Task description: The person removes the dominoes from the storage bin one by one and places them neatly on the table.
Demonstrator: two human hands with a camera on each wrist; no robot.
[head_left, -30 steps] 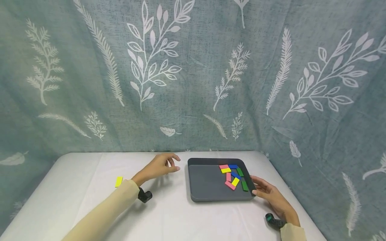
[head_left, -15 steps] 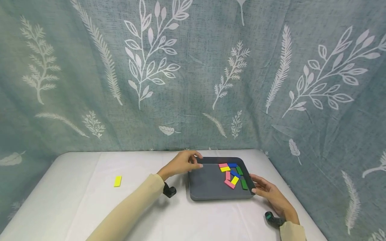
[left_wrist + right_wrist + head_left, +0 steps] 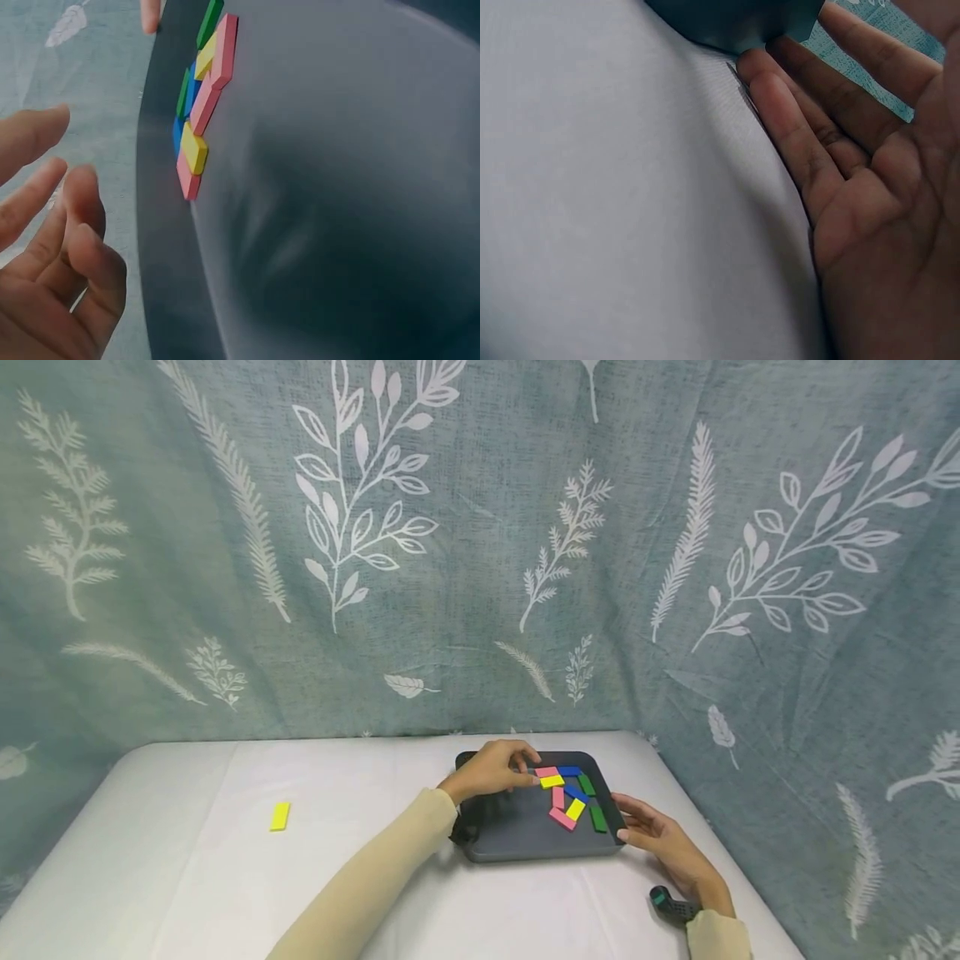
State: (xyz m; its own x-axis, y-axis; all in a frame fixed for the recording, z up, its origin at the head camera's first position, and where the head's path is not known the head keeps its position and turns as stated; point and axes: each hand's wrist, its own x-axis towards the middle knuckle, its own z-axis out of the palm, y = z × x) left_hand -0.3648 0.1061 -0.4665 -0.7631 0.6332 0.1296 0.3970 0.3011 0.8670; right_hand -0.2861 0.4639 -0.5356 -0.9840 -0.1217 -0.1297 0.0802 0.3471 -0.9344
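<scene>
A dark grey tray (image 3: 517, 847) on the table holds several small flat blocks in pink, yellow, blue and green, grouped toward its right side. My left hand (image 3: 491, 770) reaches over the tray's left part, thumb close to a yellow block (image 3: 552, 782) and a pink block (image 3: 546, 772). In the left wrist view, that hand's loosely bent fingers (image 3: 82, 202) have nothing between them. At the tray's right wall rests my right hand (image 3: 660, 835), its fingertips touching the outside in the right wrist view. A lone yellow block (image 3: 280, 816) lies on the table at the left.
White cloth covers the table (image 3: 187, 860). Behind it hangs a green-grey curtain (image 3: 465, 610) with white leaf prints, which also runs along the right. Both wrists carry small black devices, the right one (image 3: 671, 906) beside the tray's near right corner.
My left hand has moved right, from beside the tray to over it, close to the blocks. The right hand stays at the tray's right wall. The head view has shifted slightly.
</scene>
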